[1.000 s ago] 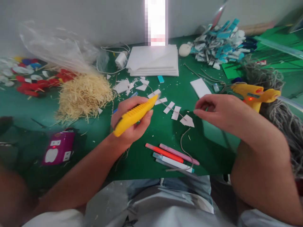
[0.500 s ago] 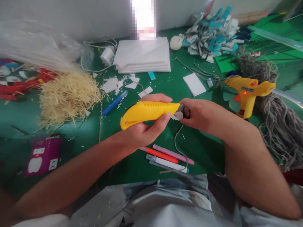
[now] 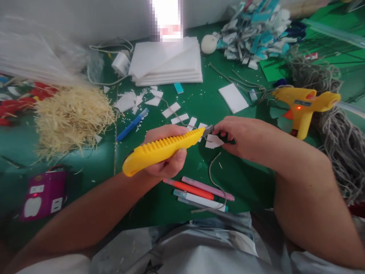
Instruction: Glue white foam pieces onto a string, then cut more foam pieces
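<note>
A yellow utility knife [image 3: 164, 150] is gripped in my left hand [image 3: 168, 163], its ridged handle slanting up to the right. The knife's metal blade [image 3: 209, 130] extends toward my right hand [image 3: 239, 135], whose curled fingertips meet the blade's tip. Under the blade is a small white piece [image 3: 213, 142], with its right corner at my right thumb. Whether those fingers pinch the piece or the blade is hidden. Several small white rectangles [image 3: 179, 118] lie just beyond the knife, and a thin grey cord [image 3: 211, 165] curves below the blade.
Markers [image 3: 196, 189] lie near the front edge. A yellow glue gun [image 3: 303, 108] and grey yarn [image 3: 327, 144] are at right. White sheets [image 3: 168, 61] are stacked behind. A blue pen [image 3: 132, 125], straw-like shreds [image 3: 75, 121] and a purple box [image 3: 44, 194] occupy the left.
My left hand has drawn the knife left and toward me, its handle now tilting lower at the rear. More of the blade and white pieces show. My right hand stays nearly in place.
</note>
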{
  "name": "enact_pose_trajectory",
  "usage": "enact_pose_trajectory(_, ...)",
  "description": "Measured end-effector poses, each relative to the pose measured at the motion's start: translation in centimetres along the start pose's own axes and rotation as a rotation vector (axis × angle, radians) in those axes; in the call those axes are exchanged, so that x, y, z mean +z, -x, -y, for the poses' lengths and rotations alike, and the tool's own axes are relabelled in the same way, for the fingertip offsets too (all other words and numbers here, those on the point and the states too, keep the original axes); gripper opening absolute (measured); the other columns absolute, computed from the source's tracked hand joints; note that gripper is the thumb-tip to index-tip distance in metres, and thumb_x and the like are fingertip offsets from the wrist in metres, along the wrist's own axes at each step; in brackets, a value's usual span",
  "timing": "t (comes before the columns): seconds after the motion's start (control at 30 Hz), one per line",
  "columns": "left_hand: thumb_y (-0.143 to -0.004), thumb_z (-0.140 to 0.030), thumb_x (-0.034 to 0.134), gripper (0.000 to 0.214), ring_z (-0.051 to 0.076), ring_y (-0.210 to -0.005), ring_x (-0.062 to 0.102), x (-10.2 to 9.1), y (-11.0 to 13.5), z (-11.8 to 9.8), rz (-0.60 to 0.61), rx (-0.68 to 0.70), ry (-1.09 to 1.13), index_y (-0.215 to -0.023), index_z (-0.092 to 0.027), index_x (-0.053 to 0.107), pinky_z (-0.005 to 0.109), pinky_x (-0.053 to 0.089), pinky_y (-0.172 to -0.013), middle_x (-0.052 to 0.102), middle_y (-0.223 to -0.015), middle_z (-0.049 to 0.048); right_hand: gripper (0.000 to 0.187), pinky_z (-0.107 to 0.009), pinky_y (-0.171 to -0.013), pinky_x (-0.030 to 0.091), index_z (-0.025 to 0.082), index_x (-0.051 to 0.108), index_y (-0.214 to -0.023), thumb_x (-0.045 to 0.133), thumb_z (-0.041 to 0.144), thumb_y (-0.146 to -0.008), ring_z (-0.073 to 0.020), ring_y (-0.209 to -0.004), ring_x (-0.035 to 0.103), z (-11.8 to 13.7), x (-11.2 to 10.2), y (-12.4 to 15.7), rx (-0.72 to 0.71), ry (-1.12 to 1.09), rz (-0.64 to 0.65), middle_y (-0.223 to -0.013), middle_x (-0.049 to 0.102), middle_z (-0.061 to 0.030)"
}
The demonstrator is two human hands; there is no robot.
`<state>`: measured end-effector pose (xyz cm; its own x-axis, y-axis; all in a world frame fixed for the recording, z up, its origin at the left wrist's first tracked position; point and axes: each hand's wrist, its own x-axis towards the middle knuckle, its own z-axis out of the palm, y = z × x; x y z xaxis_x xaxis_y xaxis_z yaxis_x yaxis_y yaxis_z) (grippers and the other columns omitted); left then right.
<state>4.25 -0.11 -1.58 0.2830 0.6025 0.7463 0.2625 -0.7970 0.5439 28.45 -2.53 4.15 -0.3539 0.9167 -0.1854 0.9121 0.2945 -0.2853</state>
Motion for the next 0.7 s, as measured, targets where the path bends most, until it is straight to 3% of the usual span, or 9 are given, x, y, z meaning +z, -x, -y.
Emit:
enact_pose_trajectory(0.07,-0.104,-0.038,0.054,0.022,0.014,-0.065,0.073,0.1,-0.4,-0.3,-0.113,0.112,0.054,-0.119,-0.029,0.066,0.024,0.064,-0.059,0.074,-0.093,0.0002,0.029,-0.029,-0.068,0.044,0.023,0.076,-0.112,0.065,0.015,-0.087,-0.0198,-0.079,0.065,0.3,-0.3,-0.2,0.016,0.016,0.043,-0.097,0.074,-0.0055)
enact_pose_trajectory(0.2,-0.102,-0.031,0.060,0.020,0.012,-0.062,0.072,0.2,-1.2,-1.2,0.026,0.099,0.110,-0.118,-0.025,0.071,0.020,0.065,-0.059,0.077,-0.091,0.0004,0.034,-0.030,-0.068,0.043,0.021,0.075,-0.115,0.063,0.012,-0.085,-0.0200,-0.077,0.063,0.7,-0.6,-0.3,0.036,0.005,0.086,-0.096,0.075,-0.0068)
enact_pose_trajectory(0.37,-0.098,-0.027,0.064,0.020,0.018,-0.080,0.080,0.5,-1.1,-1.0,0.095,0.089,0.125,-0.117,-0.023,0.071,0.026,0.070,-0.072,0.079,-0.102,0.0051,0.040,-0.028,-0.061,0.039,0.025,0.071,-0.121,0.065,0.017,-0.082,-0.0173,-0.065,0.059,0.6,-0.2,-0.1,0.033,-0.037,0.078,-0.086,0.073,-0.0014)
enact_pose_trajectory(0.7,-0.095,-0.023,0.060,0.024,0.018,-0.073,0.078,1.0,-0.7,-1.3,0.172,0.125,0.089,-0.117,-0.027,0.066,0.028,0.067,-0.067,0.079,-0.095,0.0017,0.038,-0.030,-0.060,0.038,0.027,0.072,-0.118,0.065,0.020,-0.082,-0.0183,-0.067,0.060,0.2,0.1,-0.3,0.014,-0.077,0.084,-0.083,0.070,0.0000)
